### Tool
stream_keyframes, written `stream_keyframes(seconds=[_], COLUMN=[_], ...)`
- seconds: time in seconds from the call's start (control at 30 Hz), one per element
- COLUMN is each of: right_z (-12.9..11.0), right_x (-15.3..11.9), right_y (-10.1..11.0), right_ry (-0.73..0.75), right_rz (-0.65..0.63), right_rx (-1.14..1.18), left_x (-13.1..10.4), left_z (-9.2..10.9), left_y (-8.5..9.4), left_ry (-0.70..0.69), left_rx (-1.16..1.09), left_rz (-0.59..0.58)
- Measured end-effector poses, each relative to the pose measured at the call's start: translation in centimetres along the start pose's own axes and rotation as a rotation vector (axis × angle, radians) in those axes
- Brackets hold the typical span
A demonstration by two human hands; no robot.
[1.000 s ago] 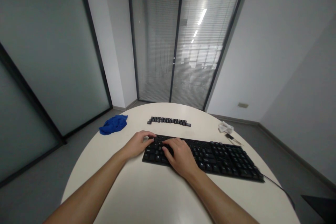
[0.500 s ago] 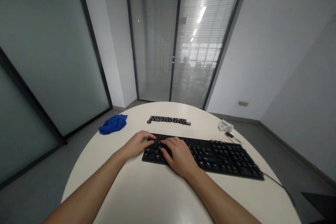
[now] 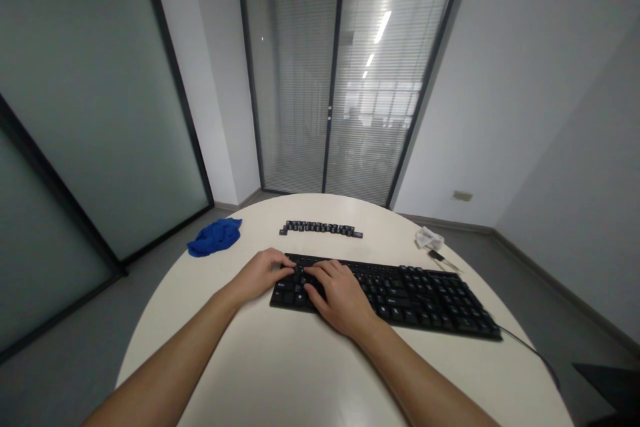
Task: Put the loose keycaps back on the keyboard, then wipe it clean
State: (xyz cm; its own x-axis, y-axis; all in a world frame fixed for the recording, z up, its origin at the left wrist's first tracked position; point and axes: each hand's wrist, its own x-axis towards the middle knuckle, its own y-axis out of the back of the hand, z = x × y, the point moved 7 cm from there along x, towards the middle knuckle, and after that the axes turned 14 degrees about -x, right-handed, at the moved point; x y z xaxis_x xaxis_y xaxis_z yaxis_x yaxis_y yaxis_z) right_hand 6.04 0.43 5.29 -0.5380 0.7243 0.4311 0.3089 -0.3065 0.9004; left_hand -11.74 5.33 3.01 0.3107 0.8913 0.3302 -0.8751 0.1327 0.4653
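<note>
A black keyboard (image 3: 430, 300) lies slantwise across the round table. At its left end rests my left hand (image 3: 263, 273), thumb and forefinger reaching over the upper-left keys with a small gap between them. My right hand (image 3: 340, 293) lies over the left part of the keyboard, its thumb and fingers apart and pointing left toward my left fingertips. Nothing is seen held in either hand. Some keys under the right palm are hidden. Beyond the keyboard, several loose black keycaps (image 3: 320, 227) stand in staggered rows on the tabletop.
A crumpled blue cloth (image 3: 215, 237) lies at the table's (image 3: 250, 360) left edge. On the right are a white crumpled tissue (image 3: 429, 238) and a small tool with a black part (image 3: 437, 255). The keyboard's cable (image 3: 525, 345) runs over the right edge.
Both hands keep almost the same place on the keyboard. The right fingertips have shifted very slightly left; otherwise the view has only drifted a little.
</note>
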Motion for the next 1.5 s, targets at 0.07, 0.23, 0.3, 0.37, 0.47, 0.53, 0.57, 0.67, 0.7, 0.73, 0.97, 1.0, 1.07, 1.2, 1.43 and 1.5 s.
stream_keyframes(seconds=[0.07, 0.23, 0.3, 0.37, 0.47, 0.53, 0.57, 0.67, 0.7, 0.73, 0.97, 1.0, 1.07, 1.2, 1.43, 1.5], right_z=[-0.1, -0.1, 0.0, 0.0, 0.0, 0.0, 0.0, 0.0, 0.0, 0.0, -0.1, -0.1, -0.2, -0.2, -0.7, -0.8], right_x=[0.0, 0.0, 0.0, 0.0, 0.0, 0.0, 0.0, 0.0, 0.0, 0.0, 0.0, 0.0, 0.0, 0.1, 0.0, 0.0], right_y=[0.1, 0.1, 0.0, 0.0, 0.0, 0.0, 0.0, 0.0, 0.0, 0.0, -0.1, -0.1, -0.1, -0.1, 0.0, -0.1], right_ry=[0.004, 0.007, 0.009, 0.008, 0.007, 0.008, 0.009, 0.009, 0.008, 0.008, 0.006, 0.007, 0.008, 0.009, 0.073, 0.082], right_rz=[-0.008, -0.018, -0.018, -0.017, -0.015, -0.015, -0.015, -0.013, -0.012, -0.012, -0.009, -0.01, -0.014, -0.029, -0.084, -0.104], right_rx=[-0.005, -0.007, -0.006, -0.008, -0.007, -0.002, 0.0, 0.001, 0.0, -0.002, -0.009, -0.008, -0.009, -0.022, -0.077, -0.086], left_x=[0.0, -0.1, -0.1, -0.1, -0.1, -0.1, -0.1, -0.1, -0.1, -0.1, -0.1, -0.1, -0.1, -0.2, -0.6, -0.6], left_z=[0.4, 1.3, 1.4, 1.3, 1.1, 0.9, 0.9, 0.5, 0.3, 0.2, 0.4, 0.7, 1.2, 2.1, 3.4, 3.4], left_y=[-0.2, -0.6, -0.6, -0.6, -0.5, -0.5, -0.5, -0.4, -0.4, -0.3, -0.4, -0.4, -0.4, -0.7, -0.9, -0.5], left_ry=[-0.027, -0.072, -0.064, -0.038, -0.003, 0.009, 0.014, 0.039, 0.048, 0.056, 0.034, 0.017, -0.023, -0.061, -0.075, -0.043], left_rx=[0.013, 0.037, 0.046, 0.052, 0.058, 0.057, 0.055, 0.042, 0.038, 0.034, 0.045, 0.048, 0.058, 0.112, 0.195, 0.237], left_rz=[-0.027, -0.065, -0.06, -0.037, 0.001, 0.011, 0.014, 0.035, 0.044, 0.052, 0.034, 0.025, -0.004, -0.058, -0.087, -0.058])
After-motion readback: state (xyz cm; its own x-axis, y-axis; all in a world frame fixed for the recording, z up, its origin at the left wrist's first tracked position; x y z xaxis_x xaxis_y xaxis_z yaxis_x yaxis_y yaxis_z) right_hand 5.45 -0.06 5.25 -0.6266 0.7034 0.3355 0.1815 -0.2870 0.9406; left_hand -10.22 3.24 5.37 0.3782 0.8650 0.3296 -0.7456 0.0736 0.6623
